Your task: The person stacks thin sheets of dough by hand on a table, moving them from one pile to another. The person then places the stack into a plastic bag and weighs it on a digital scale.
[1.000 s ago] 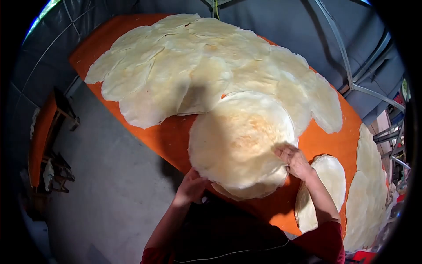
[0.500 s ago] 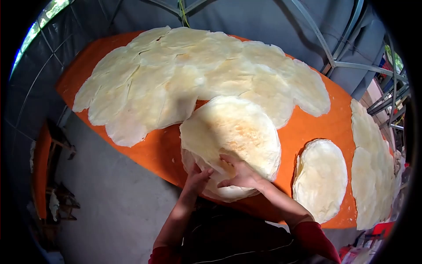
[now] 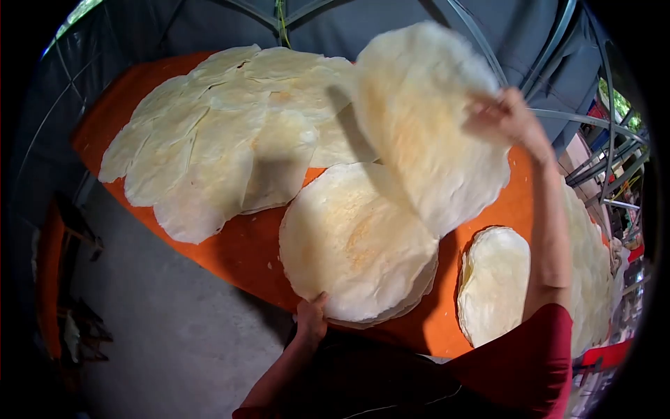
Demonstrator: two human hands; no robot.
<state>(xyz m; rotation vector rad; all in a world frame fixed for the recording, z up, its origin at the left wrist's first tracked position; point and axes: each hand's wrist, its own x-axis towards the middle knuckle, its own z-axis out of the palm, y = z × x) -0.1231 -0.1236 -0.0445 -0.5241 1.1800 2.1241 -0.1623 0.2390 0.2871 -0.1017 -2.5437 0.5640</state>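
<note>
A stack of thin, round, pale flatbreads (image 3: 356,244) with light brown patches lies at the near edge of the orange table. My left hand (image 3: 312,318) pinches the stack's near-left rim, its thumb on top and the other fingers mostly hidden. My right hand (image 3: 504,119) is raised at the far right, closed on the edge of one lifted flatbread (image 3: 426,119). Motion smears its fingers. That sheet stands up and fans out behind the stack, with its lower end close against the stack's right side.
Overlapping flatbreads (image 3: 209,140) cover the far left of the orange table (image 3: 241,244). A smaller pile (image 3: 495,279) sits to the right, and more sheets (image 3: 590,272) lie beyond my right arm. Metal frame bars (image 3: 481,35) and grey sheeting stand behind the table.
My right hand has swung from the stack up and to the far right, lifting a flatbread. My left hand has shifted slightly down to the stack's near-left rim.
</note>
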